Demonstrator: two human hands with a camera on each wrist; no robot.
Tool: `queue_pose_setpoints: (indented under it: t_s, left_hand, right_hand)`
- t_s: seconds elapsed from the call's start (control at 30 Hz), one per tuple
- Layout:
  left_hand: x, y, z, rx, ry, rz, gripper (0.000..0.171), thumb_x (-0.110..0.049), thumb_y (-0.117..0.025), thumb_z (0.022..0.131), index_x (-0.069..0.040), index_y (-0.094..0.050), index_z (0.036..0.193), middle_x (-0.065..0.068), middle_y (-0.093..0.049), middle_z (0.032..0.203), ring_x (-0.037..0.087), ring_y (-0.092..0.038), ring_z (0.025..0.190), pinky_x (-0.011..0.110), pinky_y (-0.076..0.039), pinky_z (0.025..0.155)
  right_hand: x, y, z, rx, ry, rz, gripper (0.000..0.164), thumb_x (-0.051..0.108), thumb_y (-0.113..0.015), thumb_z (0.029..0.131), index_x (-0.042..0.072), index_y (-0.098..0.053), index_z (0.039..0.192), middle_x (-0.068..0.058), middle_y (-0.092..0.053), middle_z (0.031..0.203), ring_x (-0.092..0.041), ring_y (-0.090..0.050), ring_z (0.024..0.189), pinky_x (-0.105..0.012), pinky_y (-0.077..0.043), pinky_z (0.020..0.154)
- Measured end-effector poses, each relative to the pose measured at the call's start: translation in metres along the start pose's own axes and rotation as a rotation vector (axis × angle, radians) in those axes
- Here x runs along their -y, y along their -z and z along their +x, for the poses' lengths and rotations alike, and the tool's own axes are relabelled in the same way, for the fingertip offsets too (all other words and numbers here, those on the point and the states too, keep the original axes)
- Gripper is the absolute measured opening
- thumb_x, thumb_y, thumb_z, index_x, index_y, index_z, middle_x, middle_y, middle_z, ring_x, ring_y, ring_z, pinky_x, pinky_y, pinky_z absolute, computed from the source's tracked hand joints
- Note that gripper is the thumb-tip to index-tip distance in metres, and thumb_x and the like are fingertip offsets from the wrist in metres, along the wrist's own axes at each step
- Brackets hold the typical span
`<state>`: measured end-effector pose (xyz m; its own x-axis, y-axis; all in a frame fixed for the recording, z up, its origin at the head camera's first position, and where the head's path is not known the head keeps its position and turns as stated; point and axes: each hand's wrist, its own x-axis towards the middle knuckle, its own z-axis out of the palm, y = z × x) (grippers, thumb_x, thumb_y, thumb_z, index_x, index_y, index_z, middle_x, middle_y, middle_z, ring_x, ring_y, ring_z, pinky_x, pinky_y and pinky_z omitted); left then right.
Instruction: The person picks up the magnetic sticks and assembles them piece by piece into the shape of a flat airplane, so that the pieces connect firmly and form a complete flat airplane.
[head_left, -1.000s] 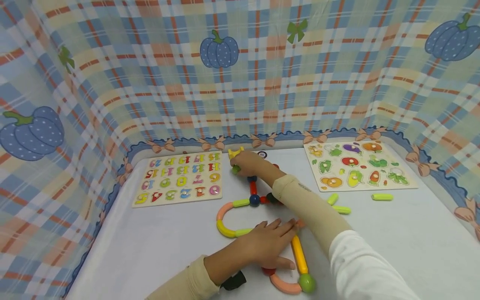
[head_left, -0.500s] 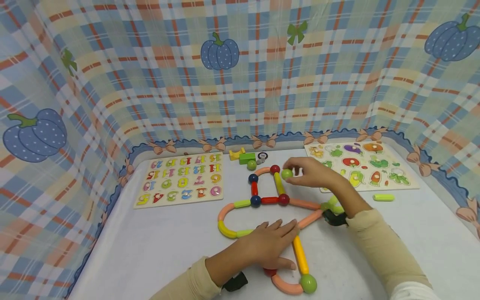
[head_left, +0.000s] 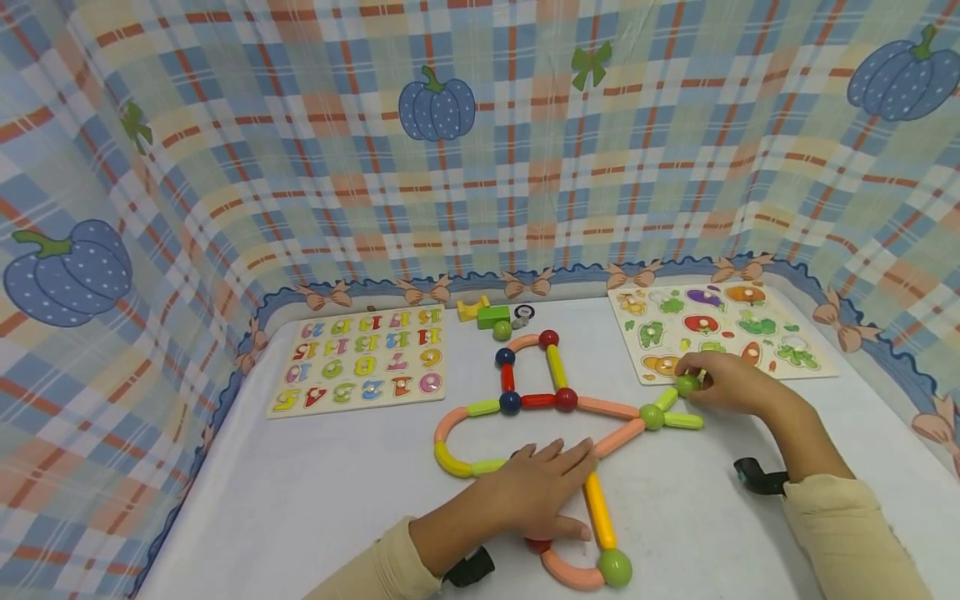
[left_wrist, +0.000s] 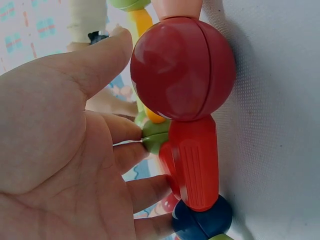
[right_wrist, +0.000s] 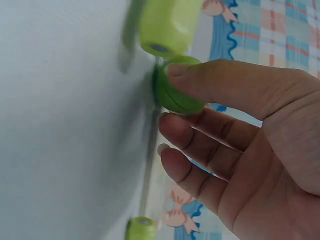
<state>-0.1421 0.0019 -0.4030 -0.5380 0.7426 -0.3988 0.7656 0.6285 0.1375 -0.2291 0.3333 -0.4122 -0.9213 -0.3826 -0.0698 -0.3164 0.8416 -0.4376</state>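
In the head view my right hand (head_left: 726, 385) pinches a green ball (head_left: 686, 386) between thumb and fingers. The ball is right at the outer end of a lime stick (head_left: 665, 399), part of a figure of magnetic sticks and balls laid flat. That stick and a second lime stick (head_left: 684, 422) fork from another green ball (head_left: 652, 417). My left hand (head_left: 534, 492) lies palm down with fingers spread over the figure's lower middle, hiding part of it. Under it, the left wrist view shows a red ball (left_wrist: 182, 69), a red stick (left_wrist: 196, 165) and a blue ball (left_wrist: 202, 219).
A number puzzle board (head_left: 360, 406) lies at the back left, a vegetable puzzle board (head_left: 810, 372) at the back right. Between them are a green block (head_left: 493, 317), a yellow piece (head_left: 472, 309) and a loose green ball (head_left: 502, 331). A plaid curtain (head_left: 510, 208) closes off the back.
My right hand has carried the green ball from the back middle, near the yellow piece, rightward and toward me to the lime stick's end. The left hand has stayed in place.
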Motion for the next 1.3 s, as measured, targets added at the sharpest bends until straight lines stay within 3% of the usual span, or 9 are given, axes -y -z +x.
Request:
queue_pose_setpoints:
  t_s: [0.27, 0.53, 0.9, 1.07, 1.17, 1.3]
  left_hand:
    - [0.0, 0.0, 0.0, -0.007, -0.005, 0.01, 0.088, -0.072, -0.037, 0.075, -0.029, -0.004, 0.145, -0.012, 0.002, 0.148, 0.018, -0.016, 0.134, 0.045, -0.023, 0.102]
    - [-0.001, 0.0, 0.0, 0.005, -0.003, 0.008, 0.089, -0.072, -0.038, 0.075, -0.029, -0.003, 0.145, -0.012, 0.002, 0.149, 0.018, -0.015, 0.134, 0.045, -0.022, 0.102]
    - [-0.001, 0.0, 0.0, 0.006, 0.001, 0.007, 0.089, -0.071, -0.039, 0.075, -0.029, -0.004, 0.145, -0.012, 0.001, 0.149, 0.018, -0.016, 0.134, 0.045, -0.022, 0.102]
    - [-0.001, -0.001, 0.001, 0.015, -0.002, 0.005, 0.089, -0.072, -0.037, 0.075, -0.03, -0.002, 0.145, -0.013, 0.003, 0.148, 0.017, -0.015, 0.134, 0.044, -0.022, 0.103]
    - [-0.001, -0.002, 0.002, 0.01, -0.003, 0.008, 0.089, -0.071, -0.038, 0.075, -0.029, -0.003, 0.145, -0.013, 0.003, 0.148, 0.017, -0.015, 0.134, 0.044, -0.022, 0.103]
    - [-0.001, -0.002, 0.001, 0.003, 0.01, 0.009, 0.09, -0.072, -0.039, 0.074, -0.029, -0.003, 0.145, -0.013, 0.003, 0.148, 0.017, -0.015, 0.134, 0.045, -0.021, 0.103]
  right_hand:
    - [0.0, -0.017, 0.003, -0.027, 0.019, -0.011, 0.025, 0.002, -0.07, 0.074, 0.017, -0.069, 0.094, -0.009, -0.049, 0.095, -0.022, -0.047, 0.08, -0.038, -0.042, 0.069]
    - [0.0, -0.02, -0.001, -0.065, 0.047, -0.014, 0.024, 0.0, -0.07, 0.074, 0.017, -0.062, 0.089, -0.008, -0.049, 0.099, -0.025, -0.049, 0.091, -0.044, -0.043, 0.077]
    - [0.002, -0.016, -0.011, -0.077, 0.057, 0.067, 0.028, -0.003, -0.068, 0.075, 0.007, -0.06, 0.1, -0.009, -0.056, 0.101, -0.025, -0.051, 0.093, -0.046, -0.041, 0.078]
    - [0.005, -0.009, -0.012, -0.05, 0.063, 0.081, 0.038, -0.016, -0.054, 0.07, 0.006, -0.06, 0.101, -0.01, -0.058, 0.101, -0.03, -0.052, 0.095, -0.05, -0.041, 0.079]
    - [0.008, -0.001, -0.006, -0.028, 0.065, 0.073, 0.045, -0.02, -0.046, 0.067, 0.006, -0.06, 0.1, -0.008, -0.059, 0.1, -0.032, -0.052, 0.096, -0.051, -0.041, 0.079]
    - [0.017, 0.008, 0.014, -0.005, 0.102, 0.052, 0.033, -0.014, -0.05, 0.077, 0.005, -0.061, 0.101, -0.008, -0.06, 0.101, -0.03, -0.054, 0.095, -0.047, -0.044, 0.078]
